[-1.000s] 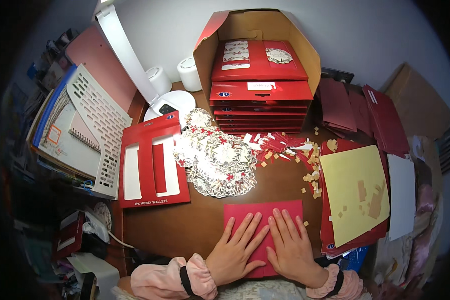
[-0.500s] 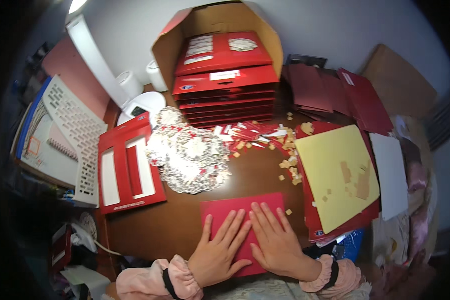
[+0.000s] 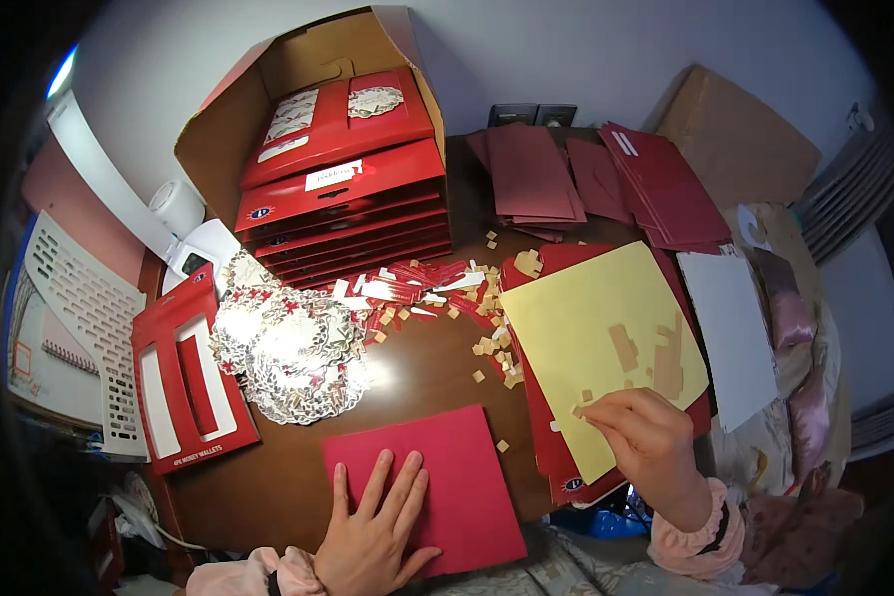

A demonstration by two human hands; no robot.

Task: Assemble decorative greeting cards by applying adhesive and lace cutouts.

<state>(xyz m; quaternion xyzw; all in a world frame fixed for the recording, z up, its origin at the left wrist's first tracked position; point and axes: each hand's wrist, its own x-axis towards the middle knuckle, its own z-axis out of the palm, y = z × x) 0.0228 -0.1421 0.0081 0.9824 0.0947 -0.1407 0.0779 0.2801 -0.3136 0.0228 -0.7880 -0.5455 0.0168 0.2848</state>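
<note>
My left hand [image 3: 372, 521] lies flat with its fingers spread on a crimson square card [image 3: 467, 467] near the table's front edge. Over the lower part of a yellow sheet [image 3: 566, 328], my right hand [image 3: 646, 437] is closed in a pinch. A small pale adhesive square [image 3: 577, 409] shows at its fingertips. Tan patches of similar squares remain on that sheet, which rests on a stack of red card packets [image 3: 541, 417]. Loose tan squares [image 3: 492, 346] and red and white paper scraps [image 3: 407, 286] are scattered beyond the card.
A pile of silvery lace-like cut-outs [image 3: 293, 348] sits left of centre, beside a red window sleeve [image 3: 194, 372]. Behind stands an open cardboard box [image 3: 219, 129] of red packets. Dark red envelopes [image 3: 536, 179] lie back right, white sheets [image 3: 730, 338] at right, a lamp [image 3: 109, 179] at left.
My right hand has left the crimson card and moved right to the yellow sheet, closing on a small adhesive square. My left hand stays flat on the card. The view has turned rightward.
</note>
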